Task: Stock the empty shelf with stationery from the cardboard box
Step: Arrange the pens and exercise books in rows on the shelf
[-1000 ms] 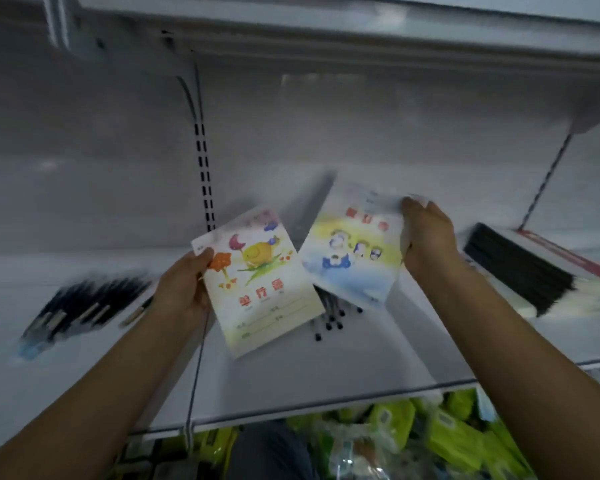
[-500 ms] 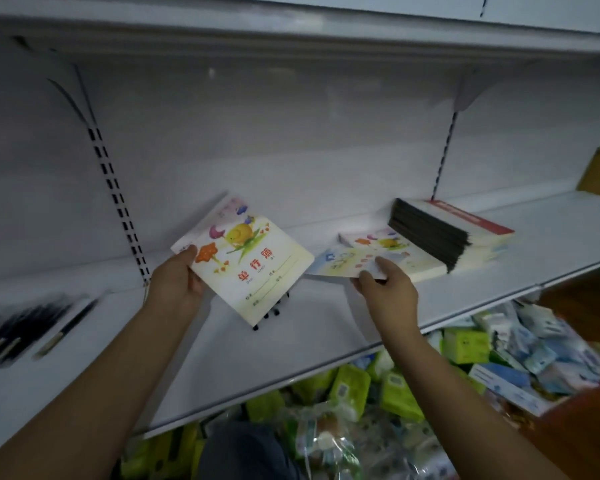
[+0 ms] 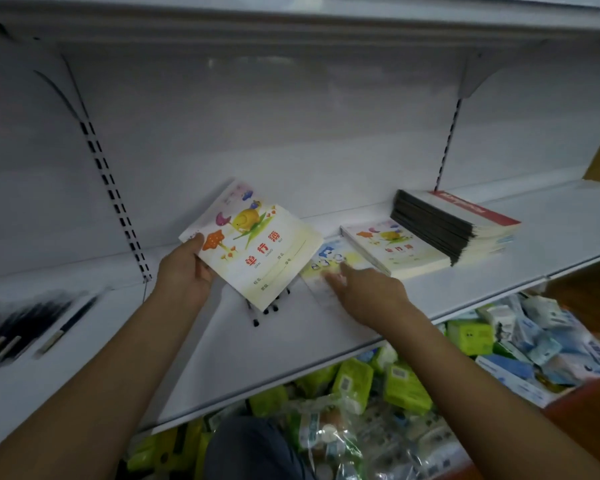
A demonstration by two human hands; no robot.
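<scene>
My left hand (image 3: pixel 184 271) grips a small bunch of exercise books (image 3: pixel 257 251) by their left edge, tilted above the white shelf (image 3: pixel 326 327). The top cover shows a snail and red characters. My right hand (image 3: pixel 364 289) reaches over a blue-and-yellow exercise book (image 3: pixel 326 263) lying flat on the shelf, its straight fingers touching the cover. Just right of it lies a low stack of snail-cover books (image 3: pixel 395 247), and beyond that a taller stack of notebooks (image 3: pixel 454 226) with dark spines and a red-banded top. The cardboard box is out of view.
Several black pens (image 3: pixel 271 308) lie under the held books, and more pens (image 3: pixel 32 330) lie on the shelf section at far left. Slotted uprights (image 3: pixel 118 209) divide the back panel. Below the shelf sit green and blue packets (image 3: pixel 395 386).
My right hand has set the blue-and-yellow book flat on the shelf beside the snail-cover stack and now rests its fingers on it. My left hand has kept its bunch almost still.
</scene>
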